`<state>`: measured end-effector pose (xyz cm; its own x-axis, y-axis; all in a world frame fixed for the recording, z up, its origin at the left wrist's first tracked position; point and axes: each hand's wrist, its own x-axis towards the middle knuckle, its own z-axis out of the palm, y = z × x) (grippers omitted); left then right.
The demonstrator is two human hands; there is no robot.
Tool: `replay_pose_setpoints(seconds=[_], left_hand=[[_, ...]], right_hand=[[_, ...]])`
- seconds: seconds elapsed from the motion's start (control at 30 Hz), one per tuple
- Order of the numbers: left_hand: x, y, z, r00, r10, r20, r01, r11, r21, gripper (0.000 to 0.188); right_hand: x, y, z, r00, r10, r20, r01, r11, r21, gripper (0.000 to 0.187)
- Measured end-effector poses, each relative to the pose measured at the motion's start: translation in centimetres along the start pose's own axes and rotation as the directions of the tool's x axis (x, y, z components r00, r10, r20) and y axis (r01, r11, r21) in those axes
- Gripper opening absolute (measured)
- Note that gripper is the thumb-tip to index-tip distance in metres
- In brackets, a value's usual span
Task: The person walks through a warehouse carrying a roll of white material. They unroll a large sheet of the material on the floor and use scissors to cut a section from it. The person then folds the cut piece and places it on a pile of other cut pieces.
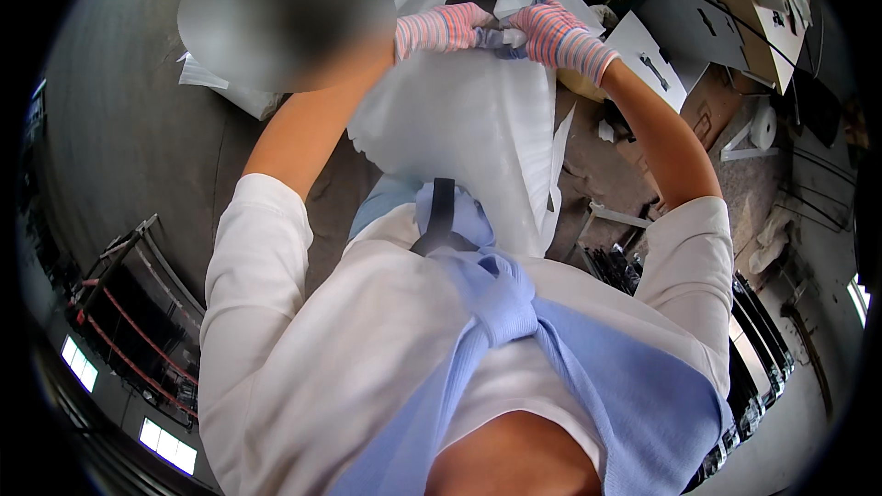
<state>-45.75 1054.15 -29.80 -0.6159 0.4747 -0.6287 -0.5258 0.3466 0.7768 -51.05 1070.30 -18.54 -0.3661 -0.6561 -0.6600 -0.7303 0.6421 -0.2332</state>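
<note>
Left hand: drawn narrow in a striped knit glove, the left hand [450, 28] pinches at a small pale piece [513, 38]; what that piece is made of, I can't make out from where I stand.
Right hand: just beside it, the right hand [559, 34] is curled in on the same piece, fingers bunched rather than spread.
White sheet: the thin white packing sheet [450, 115] hangs below both hands and runs down toward the wearer's waist; what, if anything, lies beneath it is hidden.
Ragged edge: a loose strip [562, 161] stands off the sheet's right side. A tug there could, I'd judge, start a longer tear, since the material looks flimsy.
Fingertips: with both hands crowded on one small piece, gloved tips could lose it or pinch each other; thick knit would be the cause.
Blue cloth: the knotted blue cloth [505, 312] hangs in front of the white shirt [367, 349]; leaning forward might let its folds catch in the sheet.
Right side: a white panel with a black handle [646, 60], a tabletop [776, 46] and a white roll [763, 124] stand near. A wide swing of the right elbow could knock the panel.
</note>
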Motion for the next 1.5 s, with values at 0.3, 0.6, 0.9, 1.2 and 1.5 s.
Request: replay_pose_setpoints(seconds=[0.3,0.6,0.9,1.2,1.5], left_hand=[[0.1,-4.3,2.5,0.919,0.319,-0.231,-0.382,0.572,-0.726,0.033],[-1.1,0.5,-0.7,0.964,0.038,0.265,-0.175,0.839,0.515,0.033],[-3.7,6.8,1.7,0.999,-0.008,0.038,-0.033,0.345,0.938,0.023],[-0.4,7.1,-2.6,0.984,0.101,0.147,-0.150,0.023,0.988,0.010],[-0.5,-1.2,-2.7,0.989,0.105,0.102,-0.101,0.994,-0.048,0.024]], right_hand=[[-0.1,1.1,6.8,0.688,-0.210,-0.695,0.091,0.975,-0.204,0.028],[-1.6,-0.2,1.7,0.992,-0.119,-0.044,0.112,0.984,-0.136,0.033],[0.8,0.3,5.6,0.995,0.083,0.057,-0.086,0.994,0.064,0.037],[3.5,1.4,2.2,0.978,0.207,0.020,-0.208,0.963,0.174,0.037],[1.8,0.0,8.8,0.730,0.042,-0.683,0.093,0.983,0.160,0.018]])
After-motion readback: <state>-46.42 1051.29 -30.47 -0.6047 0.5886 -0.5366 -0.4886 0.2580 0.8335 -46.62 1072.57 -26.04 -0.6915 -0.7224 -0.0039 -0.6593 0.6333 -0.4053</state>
